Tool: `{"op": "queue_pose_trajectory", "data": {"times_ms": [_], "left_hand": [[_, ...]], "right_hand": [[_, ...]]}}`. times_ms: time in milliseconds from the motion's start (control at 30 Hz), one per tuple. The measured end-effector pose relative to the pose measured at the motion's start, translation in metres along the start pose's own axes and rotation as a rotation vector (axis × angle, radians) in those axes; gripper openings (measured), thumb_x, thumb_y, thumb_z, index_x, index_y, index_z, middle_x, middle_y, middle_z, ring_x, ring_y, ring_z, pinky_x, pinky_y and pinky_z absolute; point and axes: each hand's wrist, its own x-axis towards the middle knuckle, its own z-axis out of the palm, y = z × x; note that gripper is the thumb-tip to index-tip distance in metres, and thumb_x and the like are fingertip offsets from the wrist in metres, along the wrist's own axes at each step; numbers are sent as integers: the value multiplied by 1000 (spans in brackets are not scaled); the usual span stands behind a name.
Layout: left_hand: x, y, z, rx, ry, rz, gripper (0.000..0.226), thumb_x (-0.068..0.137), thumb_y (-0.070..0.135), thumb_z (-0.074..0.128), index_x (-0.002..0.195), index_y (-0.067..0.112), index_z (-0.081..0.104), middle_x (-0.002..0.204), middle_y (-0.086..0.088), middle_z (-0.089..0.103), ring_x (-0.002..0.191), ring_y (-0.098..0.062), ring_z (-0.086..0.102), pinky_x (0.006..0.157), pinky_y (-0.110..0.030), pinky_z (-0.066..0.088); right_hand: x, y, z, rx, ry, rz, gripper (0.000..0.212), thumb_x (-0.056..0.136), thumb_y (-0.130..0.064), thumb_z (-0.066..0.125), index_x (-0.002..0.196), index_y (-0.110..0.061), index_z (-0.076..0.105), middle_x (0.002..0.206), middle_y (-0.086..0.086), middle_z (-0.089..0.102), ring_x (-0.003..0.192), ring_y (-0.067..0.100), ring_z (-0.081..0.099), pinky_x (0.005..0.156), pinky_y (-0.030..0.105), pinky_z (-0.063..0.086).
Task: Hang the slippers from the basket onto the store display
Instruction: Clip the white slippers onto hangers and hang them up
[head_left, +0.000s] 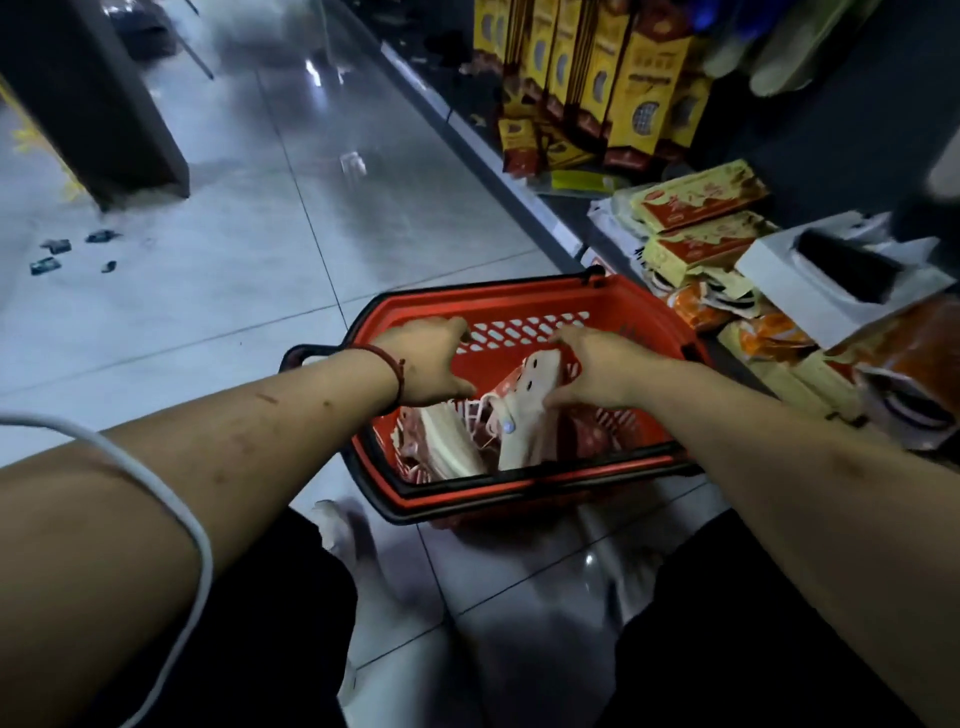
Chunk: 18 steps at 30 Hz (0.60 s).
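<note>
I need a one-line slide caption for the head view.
Over a red basket on the floor, the right hand grips a cream slipper; the left hand is beside it.

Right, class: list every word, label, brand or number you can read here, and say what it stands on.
Nothing reads clearly enough to quote.
Tall yellow boxes: print too blurred to read.
Flat yellow-and-red packs: large characters, too blurred to read.
Orange packets: print too blurred to read.
Red basket, cream slipper: no text visible.
</note>
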Motion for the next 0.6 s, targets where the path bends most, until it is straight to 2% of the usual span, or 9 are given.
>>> {"op": "queue_pose_trajectory", "data": {"times_ms": [133, 200, 300, 367, 467, 533, 600], "left_hand": [[15, -20, 41, 60, -237, -98, 61, 88, 37, 71, 134, 4, 50, 130, -19, 60, 118, -35, 57, 91, -34, 48], [23, -27, 58, 108, -370, -147, 53, 90, 31, 68, 132, 1, 55, 131, -19, 61, 118, -34, 59, 94, -33, 50], [29, -29, 73, 61, -457, -196, 56, 96, 30, 60, 139, -4, 49, 137, -20, 56, 119, -31, 58, 92, -29, 46], [36, -29, 81, -13, -486, -231, 61, 94, 29, 63, 139, -7, 44, 135, -21, 57, 108, -30, 59, 88, -32, 49], [43, -37, 94, -156, -438, -283, 67, 95, 22, 59, 146, -11, 30, 136, -25, 54, 116, -35, 58, 82, -32, 47], [45, -46, 97, -245, -310, -266, 54, 93, 15, 56, 142, 0, 38, 132, -24, 55, 115, -36, 59, 77, -28, 42], [46, -56, 101, -344, -197, -234, 37, 90, 10, 57, 126, 14, 52, 114, -12, 64, 104, -31, 64, 75, -30, 48]], "right_hand": [[29, 8, 36, -13, -117, 6, 93, 69, -45, 87, 146, -17, 41, 139, 10, 55, 119, 29, 56, 96, 34, 49], [38, 9, 52, -48, -161, -12, 87, 72, -39, 87, 145, -20, 44, 136, 10, 58, 116, 29, 58, 95, 32, 49], [50, 0, 78, -93, -184, -97, 69, 77, -29, 79, 140, -26, 51, 138, 5, 58, 121, 28, 58, 100, 37, 49], [59, -10, 94, -98, -254, -161, 55, 85, -21, 67, 138, -27, 52, 138, 4, 56, 123, 28, 57, 102, 38, 48], [64, -22, 108, -216, -317, -259, 54, 90, -13, 57, 142, -25, 46, 139, 3, 54, 125, 27, 54, 99, 36, 47], [67, -20, 110, -343, -299, -288, 50, 93, -13, 52, 142, -20, 44, 139, 5, 52, 125, 29, 52, 98, 38, 45], [69, -13, 110, -407, -270, -275, 44, 96, -15, 48, 140, -19, 46, 140, 5, 49, 124, 30, 50, 98, 39, 44]]}}
